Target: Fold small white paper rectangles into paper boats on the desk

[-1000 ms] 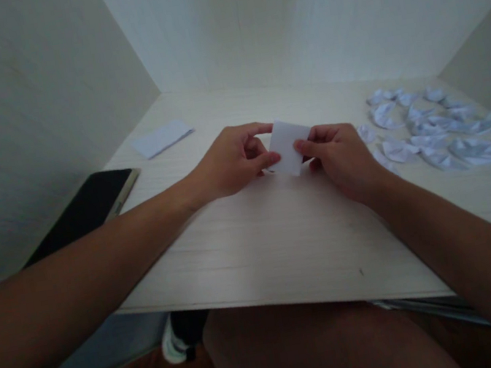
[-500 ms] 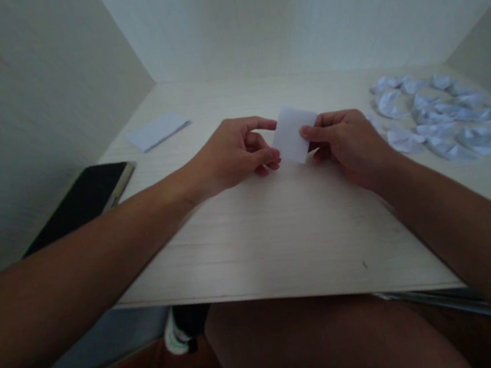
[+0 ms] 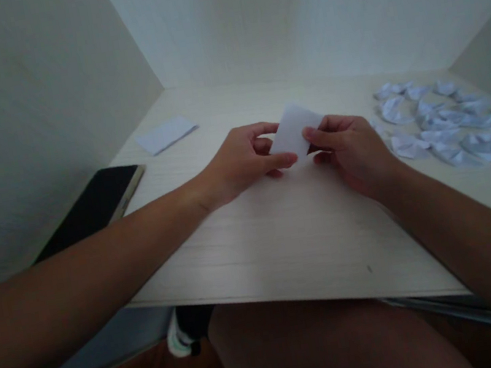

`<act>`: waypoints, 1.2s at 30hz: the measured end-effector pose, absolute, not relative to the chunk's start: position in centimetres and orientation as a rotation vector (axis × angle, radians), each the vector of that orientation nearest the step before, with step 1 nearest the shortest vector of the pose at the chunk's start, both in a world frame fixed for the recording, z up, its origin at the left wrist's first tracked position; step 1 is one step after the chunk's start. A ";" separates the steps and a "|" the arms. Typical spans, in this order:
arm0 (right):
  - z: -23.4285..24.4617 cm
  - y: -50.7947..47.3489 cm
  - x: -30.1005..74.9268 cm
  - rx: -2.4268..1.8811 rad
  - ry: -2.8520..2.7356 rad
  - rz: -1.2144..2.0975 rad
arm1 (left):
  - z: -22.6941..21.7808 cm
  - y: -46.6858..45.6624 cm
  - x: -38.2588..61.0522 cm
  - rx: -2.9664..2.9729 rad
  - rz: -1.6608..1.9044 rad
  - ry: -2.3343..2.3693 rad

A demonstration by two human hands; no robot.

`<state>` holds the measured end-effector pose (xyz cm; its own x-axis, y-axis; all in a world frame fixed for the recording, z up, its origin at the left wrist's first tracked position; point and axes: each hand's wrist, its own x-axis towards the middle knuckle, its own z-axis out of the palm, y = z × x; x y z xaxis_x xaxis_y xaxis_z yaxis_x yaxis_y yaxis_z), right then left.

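Observation:
Between my two hands, a small folded piece of white paper (image 3: 293, 128) is held above the table, tilted toward me. My right hand (image 3: 346, 143) pinches its right edge, thumb on the front face and fingers behind. From the other side my left hand (image 3: 253, 155) grips the paper, its thumb lying across the lower left corner and its fingers at the left edge and partly hidden behind. Both hands are closed on this one piece.
On the pale table (image 3: 256, 251), several folded white paper shapes (image 3: 450, 120) lie grouped at the right. Flat white paper (image 3: 167, 135) rests at the back left, near a dark flat device (image 3: 94, 202). Walls (image 3: 248, 22) enclose the back and sides.
My left thumb has moved right, from the paper's left edge onto its lower corner. My right hand keeps its pinch. The view has shifted slightly.

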<state>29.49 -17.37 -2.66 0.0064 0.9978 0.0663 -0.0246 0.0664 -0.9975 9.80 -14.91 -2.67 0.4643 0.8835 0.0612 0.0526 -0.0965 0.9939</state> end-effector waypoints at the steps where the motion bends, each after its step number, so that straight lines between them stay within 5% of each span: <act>1: -2.7 -17.5 29.4 -1.121 -1.225 1.178 | -2.7 -15.1 10.0 1.519 0.873 0.858; 10: -3.0 -18.0 28.1 -1.089 -1.202 1.137 | -1.8 -15.7 10.1 1.906 0.927 0.946; 28: -2.2 -17.9 28.9 -1.110 -1.073 1.314 | -2.7 -14.6 10.1 1.338 1.182 0.864; 36: -2.8 -17.3 29.7 -1.099 -1.343 1.059 | -2.0 -14.7 9.8 1.501 1.113 0.864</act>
